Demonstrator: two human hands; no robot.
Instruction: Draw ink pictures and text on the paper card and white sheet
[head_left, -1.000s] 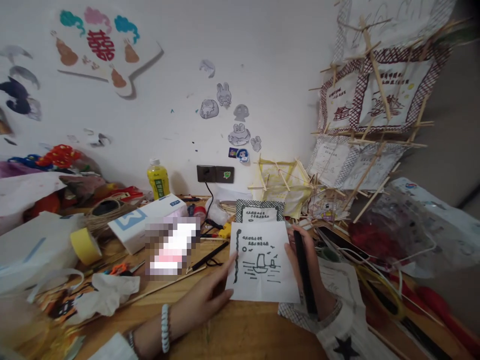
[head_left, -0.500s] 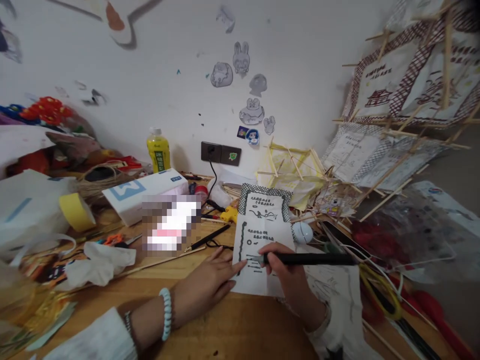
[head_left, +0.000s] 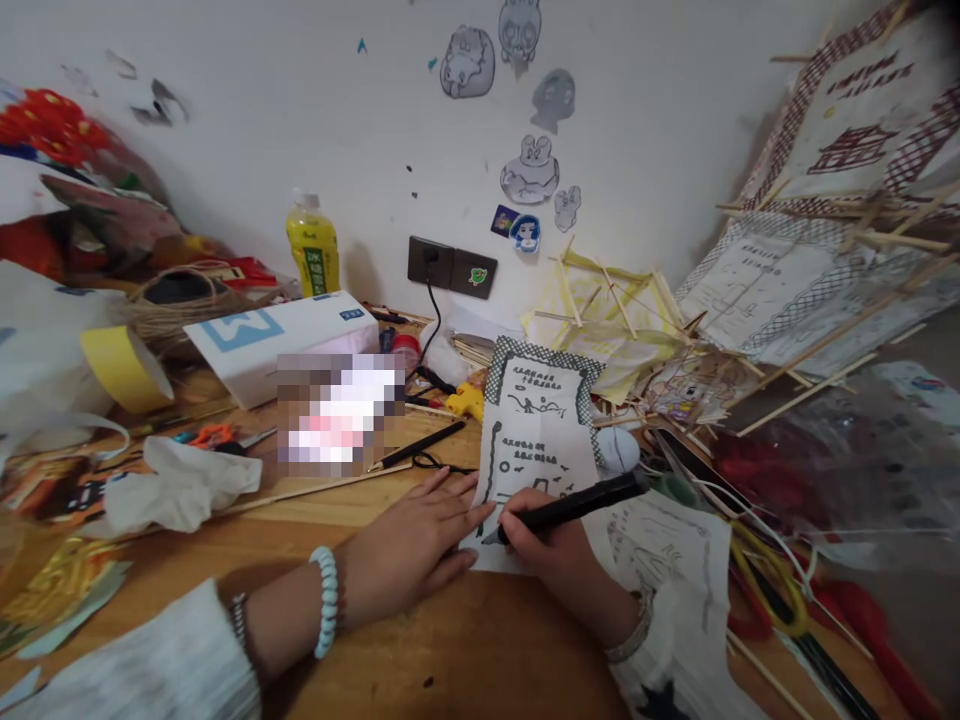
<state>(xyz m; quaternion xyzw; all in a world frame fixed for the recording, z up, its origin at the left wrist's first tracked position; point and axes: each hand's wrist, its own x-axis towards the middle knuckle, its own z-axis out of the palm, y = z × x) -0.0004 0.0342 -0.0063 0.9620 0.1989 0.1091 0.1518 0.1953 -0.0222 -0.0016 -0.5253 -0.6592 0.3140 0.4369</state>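
Note:
A sheet of white paper (head_left: 536,450) with a hatched black border, handwritten lines and small drawings lies on the wooden table in front of me. My right hand (head_left: 551,545) grips a black marker (head_left: 581,503), its grey tip down at the lower left part of the sheet. Fingers stretched out, my left hand (head_left: 416,535) lies flat, its fingertips on the paper's left edge. Under my right forearm another drawn-on sheet (head_left: 679,540) sticks out to the right.
A blurred-out bright screen (head_left: 341,415), a white box (head_left: 281,345) and yellow tape (head_left: 127,368) are on the left. Behind stands a yellow bottle (head_left: 313,245). To the right are scissors (head_left: 769,580) and a stick-framed paper structure (head_left: 780,270). A black pen (head_left: 421,445) lies beyond my left hand.
My right hand has brought the marker tip down and left on the paper, and the marker is tilted more steeply. My left hand stays by the sheet's edge. The view has tipped downward.

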